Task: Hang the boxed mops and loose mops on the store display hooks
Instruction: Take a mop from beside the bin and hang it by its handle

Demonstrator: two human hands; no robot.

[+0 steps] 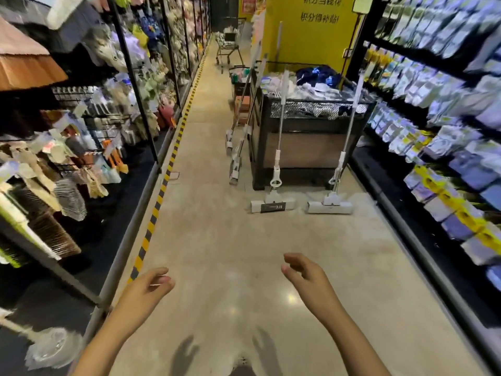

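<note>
The left hand [147, 290] reaches forward low in the view with fingers loosely curled and nothing in it. The right hand [305, 275] is held out beside it, well apart, fingers loosely spread and slightly bent, also empty. Both hover above the pale polished floor [230, 240] of a store aisle, and their shadows fall on the floor beneath them.

Ahead of the hands stands a dark display bin [306, 147] heaped with packaged goods, the landmark of the aisle. Two loose mops lean against the near face of the bin: the left mop [273, 202] has its flat white head on the floor, with a dark label on it, and its pole rises up against the bin; the right mop [330, 203] stands just beside it, its head also flat on the floor, its pole tilted toward the bin's right corner. At the bin's left side, more mops [234, 158] lean against it with their heads on the floor. Beyond the bin, a shopping cart [227, 47] stands farther down the aisle near a yellow wall [306, 36].

To the left of the bin, across the aisle and a yellow-and-black floor stripe [162, 185], a rack [81, 147] holds hanging brushes and cleaning goods. To the bin's right, shelves [433, 131] carry blurred packaged items.
</note>
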